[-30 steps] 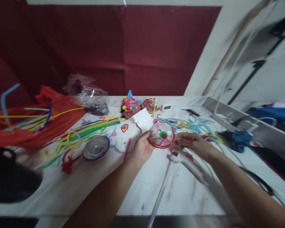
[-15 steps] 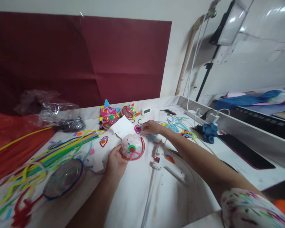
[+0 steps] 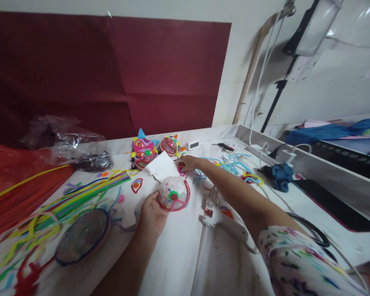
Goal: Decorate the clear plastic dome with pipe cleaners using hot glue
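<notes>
My left hand (image 3: 154,211) is wrapped around the side of a clear plastic ball (image 3: 165,190) with coloured specks. A red pipe-cleaner rim and a green-and-red round spot decorate the ball. Beyond it, my right hand (image 3: 188,163) reaches down to the table, fingers curled together at a small pink-and-purple pipe-cleaner eye (image 3: 181,169), partly hidden by them. A torn white paper (image 3: 162,166) lies between the hands. A similar red pipe-cleaner eye (image 3: 137,185) rests left of the ball. The white glue gun (image 3: 211,209) lies under my right forearm.
Left are pipe cleaners (image 3: 80,197), a clear dome with a blue rim (image 3: 83,234) and a plastic bag (image 3: 68,139). Decorated animal faces (image 3: 144,154) and a small digital meter (image 3: 193,145) stand at the back. Right are cables, a blue cloth flower (image 3: 282,174) and a black phone (image 3: 336,203).
My right hand has moved slightly left and closer over the pink-and-purple pipe-cleaner eye. My left hand keeps its hold on the ball. The view has shifted a little.
</notes>
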